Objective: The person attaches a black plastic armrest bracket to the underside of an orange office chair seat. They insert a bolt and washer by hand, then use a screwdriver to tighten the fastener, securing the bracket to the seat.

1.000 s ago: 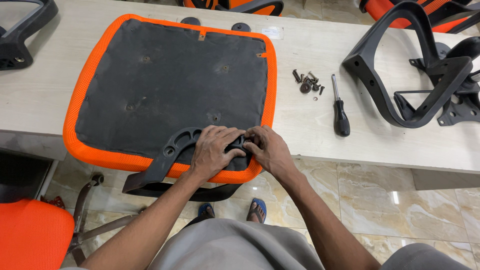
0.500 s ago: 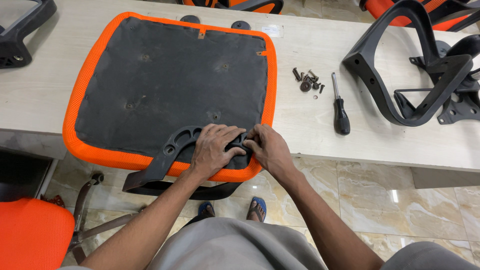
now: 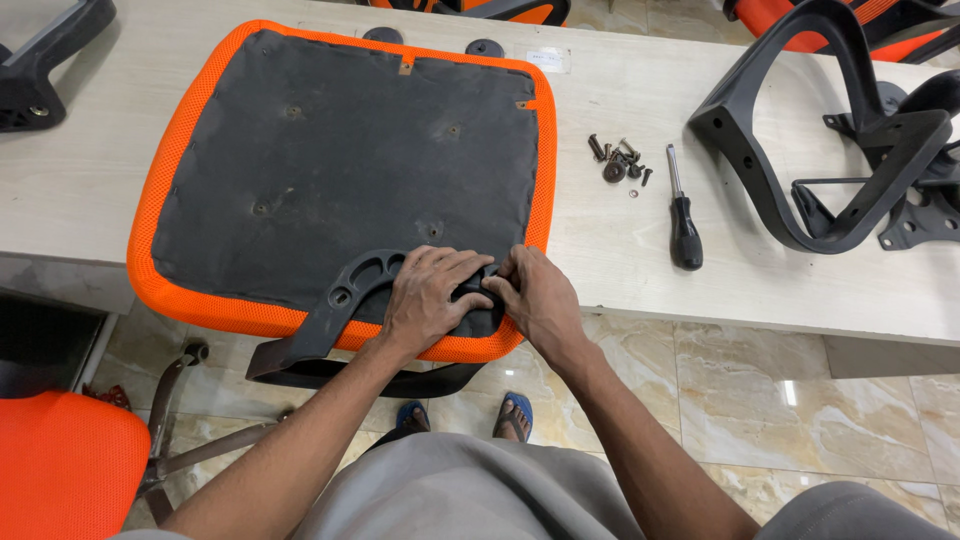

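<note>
An upturned chair seat [image 3: 340, 160], orange mesh round a black underside, lies on the pale desk [image 3: 620, 250] with its near edge overhanging. Both hands press a black plastic armrest bracket [image 3: 345, 295] onto that near edge: the left hand [image 3: 430, 300] lies flat over it, fingers curled down on the plastic, and the right hand [image 3: 535, 300] pinches its end, fingers clenched on it. The step in hand looks like seating the bracket over its mounting holes. Fixing it would call for the loose screws [image 3: 618, 160] and the screwdriver [image 3: 683, 215], lying well apart to the right beside a black chair frame [image 3: 800, 150].
</note>
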